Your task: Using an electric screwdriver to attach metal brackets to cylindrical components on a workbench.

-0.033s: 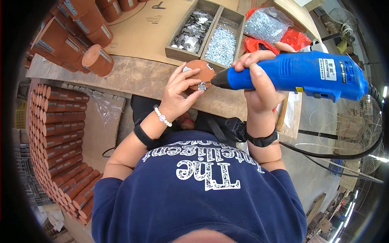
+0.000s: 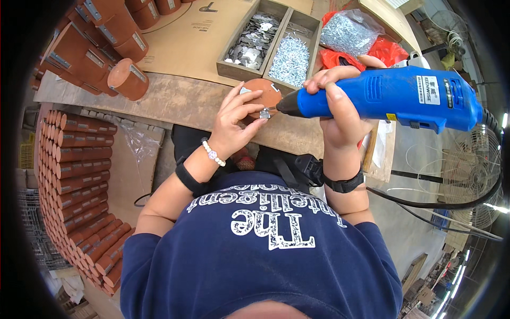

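Observation:
In my right hand [image 2: 345, 106] I grip a blue electric screwdriver [image 2: 382, 95], its black nose pointing left. The bit end meets a small metal plate [image 2: 264, 113] at the near side of a reddish-brown cylinder [image 2: 268, 94]. My left hand [image 2: 236, 117] is closed around that cylinder's left side, its thumb and forefinger beside the plate. Other small metal pieces show on the cylinder's round face. My palm and fingers hide part of its body. Whether a screw sits under the bit is too small to tell.
A wooden box [image 2: 226, 69] holds grey metal plates [image 2: 252, 42] and loose silver screws [image 2: 289, 59]. Behind it lies a clear bag of screws [image 2: 350, 32] on red plastic. Finished-looking cylinders [image 2: 127, 80] stand left; more are stacked below [image 2: 79, 154]. A black cable [image 2: 446, 204] runs right, near a fan [image 2: 467, 165].

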